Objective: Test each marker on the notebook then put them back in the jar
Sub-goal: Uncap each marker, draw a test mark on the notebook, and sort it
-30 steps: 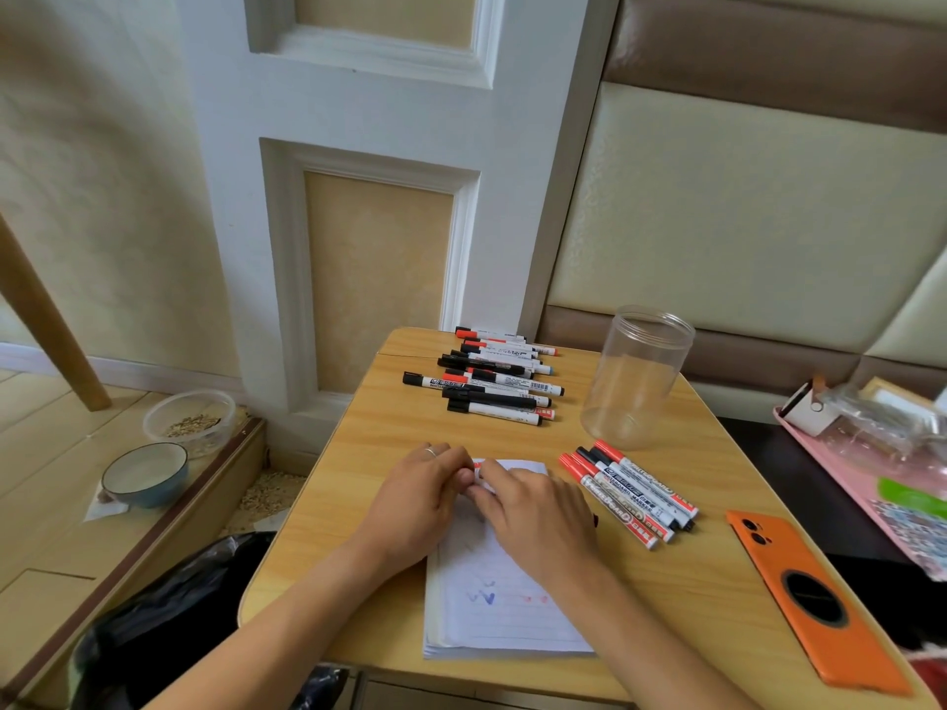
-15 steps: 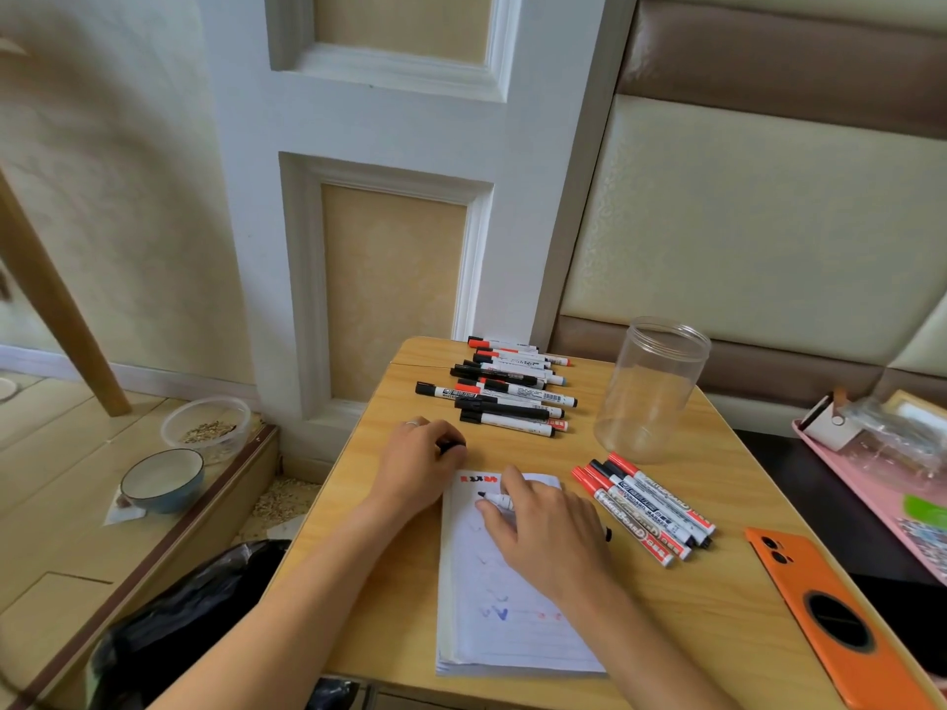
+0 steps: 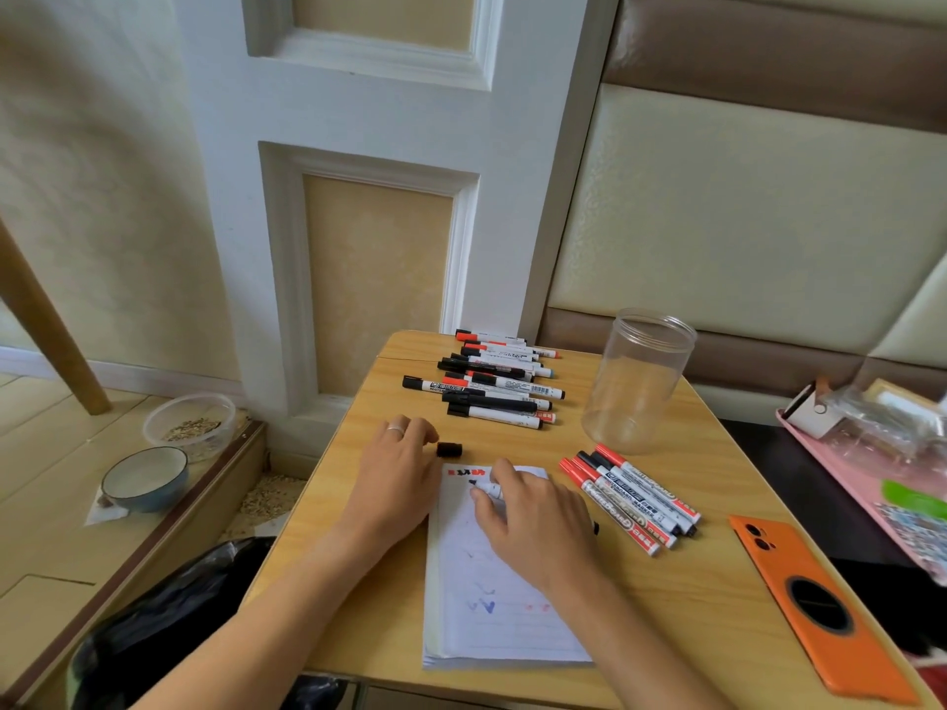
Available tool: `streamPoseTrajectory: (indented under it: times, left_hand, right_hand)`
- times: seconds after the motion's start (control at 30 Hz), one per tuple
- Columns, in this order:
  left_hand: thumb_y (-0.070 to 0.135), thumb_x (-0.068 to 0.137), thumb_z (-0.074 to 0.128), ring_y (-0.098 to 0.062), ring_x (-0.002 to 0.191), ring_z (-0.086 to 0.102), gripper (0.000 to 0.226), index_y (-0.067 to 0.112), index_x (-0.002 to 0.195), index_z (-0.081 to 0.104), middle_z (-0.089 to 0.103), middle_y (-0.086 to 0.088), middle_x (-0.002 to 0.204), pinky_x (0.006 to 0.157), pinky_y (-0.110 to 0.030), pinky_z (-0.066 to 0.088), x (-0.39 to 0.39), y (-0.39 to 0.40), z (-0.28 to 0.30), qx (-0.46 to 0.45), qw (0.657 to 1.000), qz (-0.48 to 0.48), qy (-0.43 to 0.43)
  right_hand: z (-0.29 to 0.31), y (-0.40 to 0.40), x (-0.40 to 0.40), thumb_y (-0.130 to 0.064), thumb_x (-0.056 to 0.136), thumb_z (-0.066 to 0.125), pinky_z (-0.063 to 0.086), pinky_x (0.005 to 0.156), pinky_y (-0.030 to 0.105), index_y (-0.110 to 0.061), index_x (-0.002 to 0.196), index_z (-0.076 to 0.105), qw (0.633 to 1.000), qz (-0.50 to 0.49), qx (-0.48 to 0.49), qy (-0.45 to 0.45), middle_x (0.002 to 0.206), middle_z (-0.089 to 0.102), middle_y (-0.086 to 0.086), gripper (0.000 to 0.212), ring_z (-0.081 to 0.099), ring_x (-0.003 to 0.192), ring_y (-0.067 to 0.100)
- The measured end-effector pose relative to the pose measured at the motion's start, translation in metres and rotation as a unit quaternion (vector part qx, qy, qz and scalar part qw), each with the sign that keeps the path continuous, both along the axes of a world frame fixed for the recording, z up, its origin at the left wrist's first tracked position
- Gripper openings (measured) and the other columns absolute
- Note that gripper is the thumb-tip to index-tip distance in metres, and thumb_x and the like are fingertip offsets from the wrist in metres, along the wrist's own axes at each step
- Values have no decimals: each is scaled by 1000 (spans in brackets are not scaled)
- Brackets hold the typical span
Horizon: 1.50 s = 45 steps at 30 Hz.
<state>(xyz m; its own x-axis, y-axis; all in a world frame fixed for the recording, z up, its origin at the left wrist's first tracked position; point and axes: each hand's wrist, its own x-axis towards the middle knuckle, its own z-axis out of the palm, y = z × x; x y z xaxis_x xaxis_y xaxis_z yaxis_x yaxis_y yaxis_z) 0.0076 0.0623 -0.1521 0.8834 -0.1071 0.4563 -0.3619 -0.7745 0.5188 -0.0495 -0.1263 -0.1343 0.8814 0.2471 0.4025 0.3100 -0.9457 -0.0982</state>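
An uncapped black marker [image 3: 489, 490] with a white barrel touches its tip to the notebook [image 3: 499, 614], pinched in the right hand [image 3: 533, 525]. Its black cap [image 3: 449, 449] lies on the table [image 3: 666, 602] just beside the left hand [image 3: 397, 479], whose relaxed fingers rest flat. The clear jar [image 3: 638, 381] stands empty behind.

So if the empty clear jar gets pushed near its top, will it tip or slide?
The clear jar looks like thin plastic and holds nothing, so it is probably light. It stands tall and upright, so a high push would likely tip it. Being round, it might then roll.
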Motion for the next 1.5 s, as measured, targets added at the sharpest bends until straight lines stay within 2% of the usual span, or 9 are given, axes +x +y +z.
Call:
streamPoseTrajectory:
  times: [0.13,0.37,0.6,0.67,0.77,0.83,0.97,1.07,1.5]
  left_hand:
    - [28,92,61,-9,94,47,14,25,105,57,54,13,103,81,-32,46,-38,0,6,14,996,-69,-56]
    - [55,94,45,-6,124,39,33,41,122,56,50,18,126,103,-33,33,-59,-3,6,137,974,-178,1]
    - [42,101,25,6,150,12,51,52,148,43,33,23,160,122,-29,15,-54,-6,6,158,941,-295,42]
    - [40,100,26,9,149,10,51,52,148,41,31,25,160,123,-31,12,-54,-5,9,152,939,-301,61]
    - [55,105,34,7,149,5,45,51,150,33,24,24,162,123,-31,5,-58,-4,14,175,929,-318,76]
    - [68,101,35,5,150,0,54,55,152,25,17,23,164,123,-29,0,-61,-4,17,197,922,-323,88]
    - [72,98,35,2,152,-7,61,60,154,13,9,19,167,124,-31,-5,-62,-2,20,226,911,-331,91]
    - [72,98,33,2,152,-12,62,60,154,9,6,17,169,126,-41,-9,-61,0,20,237,905,-341,89]
    - [70,99,33,-7,155,-9,63,61,154,3,8,12,168,126,-44,-5,-60,-1,17,257,905,-330,77]
  right_hand:
    - [-3,-1,-1,-46,101,17,29,50,33,-23,95,43,997,22,66,-46,70,54,-3,35,53,57,27]
    - [-2,-6,5,-21,94,43,27,51,33,-18,103,47,981,-39,172,-81,76,51,-4,10,47,61,25]
    - [15,-9,26,-2,103,45,54,65,35,-23,96,56,943,3,328,-58,101,60,-5,24,65,73,15]
    - [24,-7,38,-2,105,44,59,67,34,-21,96,66,885,3,465,22,105,68,1,30,72,72,17]
    - [33,-7,50,3,106,38,62,73,37,-15,113,74,699,16,695,167,106,73,12,41,76,84,29]
    - [30,-12,58,6,104,43,62,73,36,-14,120,72,656,30,727,201,96,72,11,39,74,84,26]
    - [17,-14,63,-14,99,67,42,48,20,-16,105,65,712,35,675,189,69,53,4,7,51,55,12]
    - [14,-14,61,-25,101,64,23,40,19,-16,94,59,722,41,665,188,63,42,2,12,34,49,12]
    - [14,-2,50,-22,95,72,38,38,24,-12,92,61,825,-29,539,166,64,64,10,15,54,42,22]
